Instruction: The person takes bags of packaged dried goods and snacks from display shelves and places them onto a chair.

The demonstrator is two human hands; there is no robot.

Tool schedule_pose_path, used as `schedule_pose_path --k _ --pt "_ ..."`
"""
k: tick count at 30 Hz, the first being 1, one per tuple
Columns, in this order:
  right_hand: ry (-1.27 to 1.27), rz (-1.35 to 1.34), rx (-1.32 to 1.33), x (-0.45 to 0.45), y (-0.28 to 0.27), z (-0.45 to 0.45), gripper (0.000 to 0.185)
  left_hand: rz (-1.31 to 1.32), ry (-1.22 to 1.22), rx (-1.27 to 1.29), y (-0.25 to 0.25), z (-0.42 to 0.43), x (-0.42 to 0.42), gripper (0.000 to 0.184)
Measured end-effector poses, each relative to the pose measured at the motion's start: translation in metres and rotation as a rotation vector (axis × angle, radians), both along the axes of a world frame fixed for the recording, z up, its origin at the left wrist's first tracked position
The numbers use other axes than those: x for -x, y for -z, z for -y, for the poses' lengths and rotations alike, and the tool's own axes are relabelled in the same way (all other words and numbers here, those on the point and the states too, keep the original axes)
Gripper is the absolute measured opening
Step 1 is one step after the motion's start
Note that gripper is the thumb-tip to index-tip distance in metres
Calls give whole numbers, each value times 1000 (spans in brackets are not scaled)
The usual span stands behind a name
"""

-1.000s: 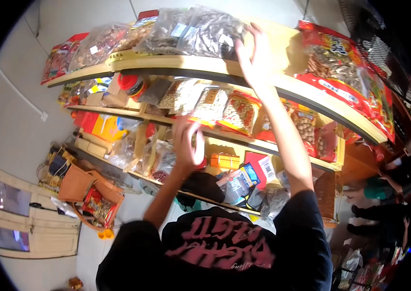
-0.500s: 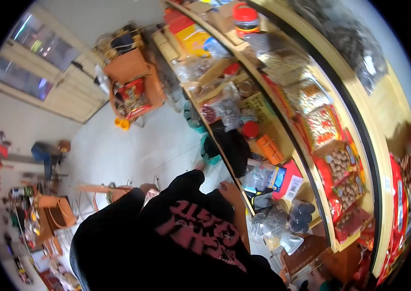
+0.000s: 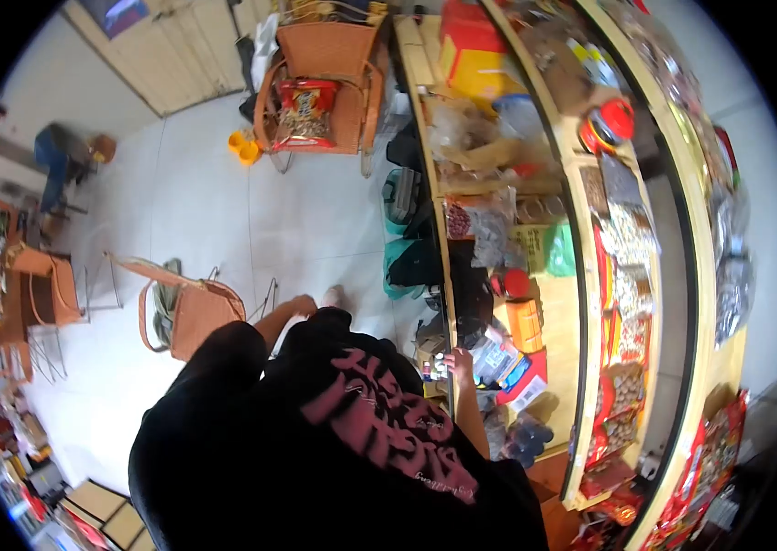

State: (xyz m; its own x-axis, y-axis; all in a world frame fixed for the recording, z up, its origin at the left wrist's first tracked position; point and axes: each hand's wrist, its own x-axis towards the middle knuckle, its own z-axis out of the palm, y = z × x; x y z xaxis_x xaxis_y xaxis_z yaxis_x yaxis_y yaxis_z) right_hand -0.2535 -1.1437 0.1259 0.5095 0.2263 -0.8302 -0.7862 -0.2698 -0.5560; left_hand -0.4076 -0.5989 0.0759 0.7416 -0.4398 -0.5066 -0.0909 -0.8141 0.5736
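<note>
My left hand (image 3: 297, 307) hangs at my side, nearest the wicker chair (image 3: 203, 317). Its fingers look loosely stretched, and no object shows in it. My right hand (image 3: 460, 364) is at the front edge of the wooden shelf unit (image 3: 451, 312), fingers apart. Small white-capped items (image 3: 439, 365) lie beside its fingertips; whether they touch is unclear. Close by on the shelf are a blue-and-white plastic package (image 3: 506, 367), an orange packet (image 3: 525, 325) and a red-lidded jar (image 3: 510, 283).
Another wicker chair (image 3: 329, 50) holds a red snack bag (image 3: 306, 112). Yellow slippers (image 3: 243, 148) lie on the tiled floor (image 3: 200, 202). Dark and green bags (image 3: 407, 262) stand along the shelf foot. Bagged nuts (image 3: 625, 386) fill an upper shelf. Boxes (image 3: 99, 505) sit at lower left.
The view has turned and shifted, bringing the chairs and shelf contents into new positions. My left hand now shows away from my body. My right hand has come up to the shelf edge.
</note>
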Motion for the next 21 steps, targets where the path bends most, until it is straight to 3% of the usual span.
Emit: schedule_pose_path --k 1,2,3,5,6,7,8,10,11,12,14,15,16,18,21 --pt "-2 19 107 9 -41 -43 37 108 -59 -215 -9 -5 -5 15" --pt "-148 -45 23 9 -10 -38 35 -91 -428 -44 -10 -17 -6 16" --pt "-348 -191 210 5 -20 -63 35 -300 -928 209 -30 -22 -4 20" --pt "-789 -480 500 -13 -19 -113 39 -377 -987 255 -28 -47 7 22" --pt "-975 -302 462 -17 -44 -141 36 -455 -1035 298 -24 -54 12 28" --pt "-836 -380 304 -33 52 -127 33 -536 -1136 311 -47 -58 13 28" --pt "-691 -474 155 -48 145 -113 30 -541 -1145 322 -36 -65 24 28" --pt "-961 318 372 -59 89 -206 36 -284 -944 264 2 -77 56 29" --pt "-737 150 89 -70 32 -244 23 -232 -936 275 8 -77 73 29" --pt "-721 321 149 -65 -13 -282 27 -309 -1100 355 9 -73 91 28" --pt "-713 275 32 -72 -71 -341 32 -600 -1538 432 -22 -61 115 27" --pt "-671 316 8 -72 -92 -363 28 -691 -1557 440 -6 -55 136 28" --pt "-679 311 7 -78 -97 -377 28 -779 -1572 445 9 -50 157 28" --pt "-795 300 -35 -93 -94 -392 36 -885 -1710 391 -8 -27 182 27" --pt "-847 232 17 -119 -69 -387 39 -1052 -1644 411 -18 -2 206 31"
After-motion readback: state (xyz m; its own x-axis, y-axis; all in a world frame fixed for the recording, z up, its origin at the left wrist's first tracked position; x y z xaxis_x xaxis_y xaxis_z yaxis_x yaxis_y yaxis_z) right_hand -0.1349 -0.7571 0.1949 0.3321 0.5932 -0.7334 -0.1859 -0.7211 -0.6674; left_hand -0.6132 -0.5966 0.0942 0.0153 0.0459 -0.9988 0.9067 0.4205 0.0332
